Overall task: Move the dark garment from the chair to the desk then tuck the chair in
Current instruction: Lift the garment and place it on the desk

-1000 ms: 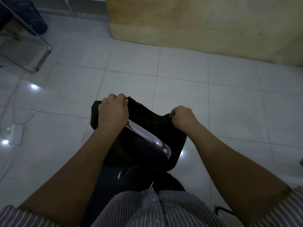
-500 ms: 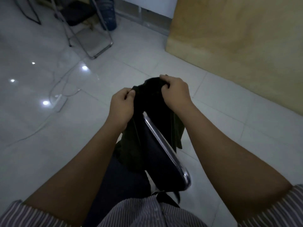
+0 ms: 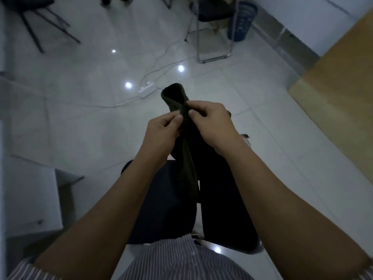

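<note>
The dark garment (image 3: 182, 150) hangs bunched in front of me, held up in the air by both hands. My left hand (image 3: 163, 131) pinches its left edge and my right hand (image 3: 211, 122) pinches its right edge, thumbs almost touching. A loop of the cloth sticks up above my fingers and the rest hangs down over my dark trousers. The wooden desk (image 3: 341, 98) runs along the right side. The chair the garment came from is not visible below my arms.
A white power strip (image 3: 147, 90) with trailing cables lies on the tiled floor ahead. A metal-framed chair (image 3: 215, 27) and a blue bin (image 3: 241, 21) stand at the far right. Dark chair legs (image 3: 40, 23) are at top left. A white cabinet (image 3: 30, 197) sits to my left.
The garment has come off the chair's chrome backrest and been gathered between my hands. The view has swung left, so the chair has dropped out of sight and the desk is at the right.
</note>
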